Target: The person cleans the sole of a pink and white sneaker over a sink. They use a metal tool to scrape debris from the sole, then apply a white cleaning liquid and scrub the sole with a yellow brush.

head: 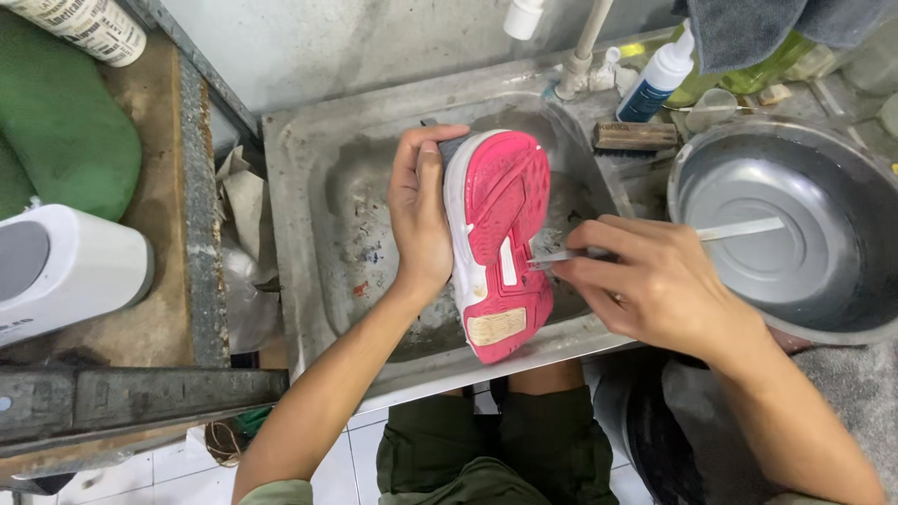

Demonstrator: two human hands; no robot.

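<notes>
Two hands at work over a worn steel sink (309, 187). Left hand (418, 210) is wrapped around the side of a sneaker (496, 243), thumb and fingers closed on the white upper, holding it sole-up above the basin. Right hand (655, 281) is pinched shut on a thin, pale toothbrush (739, 229); its head end meets the pink outsole near the midfoot groove, and its handle runs back over a round metal basin (795, 234) just beside the sink.

Orientation: the shoe's long axis runs roughly away from the person, tilted slightly; the end with the tan patch points toward the person, the other end toward the tap (580, 56) at the back wall.

Progress, as judged: the pink tread looks largely clean, while the tan patch remains dull. No suds visible, so rinsing state cannot be told. A wooden scrub brush (636, 137) lies untouched on the sink's rim behind.
</notes>
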